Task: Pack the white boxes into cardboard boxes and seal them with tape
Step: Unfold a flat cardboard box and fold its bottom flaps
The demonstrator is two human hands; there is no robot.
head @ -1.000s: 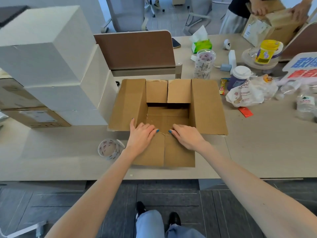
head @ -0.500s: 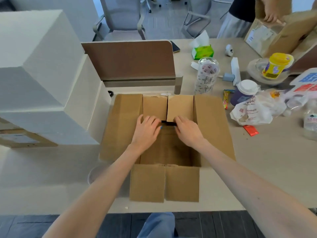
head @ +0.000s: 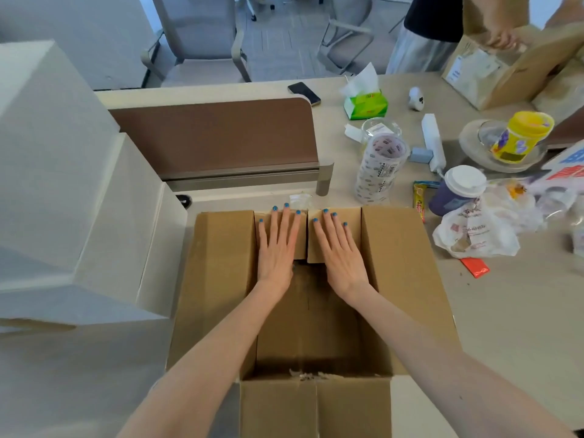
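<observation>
Fingers (head: 286, 229) on the left hand (head: 278, 251) and right hand (head: 341, 254) are lying straight, gripping nothing, pressing on the far flaps of the cardboard box (head: 221, 279) at the worktop's (head: 505, 327) front edge. It is sitting open and empty; the white boxes (head: 63, 184) are standing stacked just left of it, so packing and taping look yet to come.

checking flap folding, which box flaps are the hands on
The far flaps: left hand and right hand lie flat on them, none on side flaps or near flaps.
</observation>
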